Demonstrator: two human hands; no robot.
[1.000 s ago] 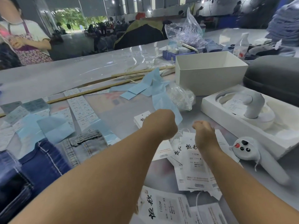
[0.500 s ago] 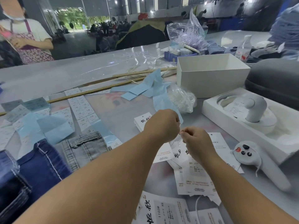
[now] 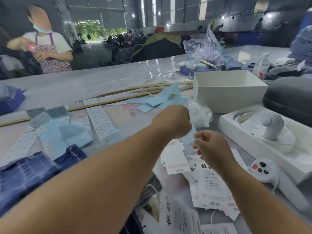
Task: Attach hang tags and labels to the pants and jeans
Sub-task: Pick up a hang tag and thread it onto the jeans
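My left hand [image 3: 172, 121] is raised above the table in a closed fist, and a white hang tag [image 3: 176, 160] dangles below it, apparently held from its top. My right hand [image 3: 211, 146] sits just right of it, fingertips pinched together near the tag's top; what they pinch is too small and blurred to tell. White printed hang tags [image 3: 212, 190] lie heaped on the table under both hands. Dark blue jeans [image 3: 25, 176] lie at the left, under my left forearm. Sheets of small white labels [image 3: 101, 120] lie beyond them.
An open white box [image 3: 226, 92] stands at the back right, a crumpled clear plastic bag [image 3: 200, 114] before it. A white tray with a controller [image 3: 270, 127] and a loose controller [image 3: 265, 169] are on the right. Blue backing strips [image 3: 158, 100] and wooden rulers [image 3: 104, 103] cross the middle. A person [image 3: 49, 48] stands far left.
Both hands have risen off the tag heap and come together. A white hang tag now hangs below my left fist. My right hand moved left toward it.
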